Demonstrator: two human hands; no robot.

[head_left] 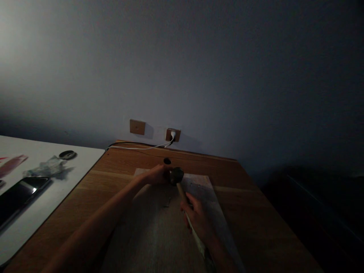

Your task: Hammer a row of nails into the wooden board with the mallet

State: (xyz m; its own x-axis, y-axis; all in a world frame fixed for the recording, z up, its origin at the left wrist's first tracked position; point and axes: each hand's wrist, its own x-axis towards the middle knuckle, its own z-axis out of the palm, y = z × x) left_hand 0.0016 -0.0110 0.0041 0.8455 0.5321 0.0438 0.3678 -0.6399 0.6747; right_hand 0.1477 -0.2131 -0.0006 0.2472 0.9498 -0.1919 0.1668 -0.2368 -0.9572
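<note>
My right hand [196, 218] is wrapped around the light handle of a hammer [176, 176], whose dark head points away from me. At the far part of a pale board [150, 231], my left hand [158, 174] has its fingers drawn together right beside the hammer head. Whatever those fingertips hold, if anything, is hidden by the hammer head and the dim light. A few thin pieces that look like nails [167, 203] lie on the board between my two hands.
The board rests on a wooden table [256, 212] against a wall. Cables [136, 147] run along its back edge to a wall socket [170, 135]. On a white table [82, 155] at left are a dark-screened device [22, 197], crumpled plastic [51, 167] and a round dark item [67, 154].
</note>
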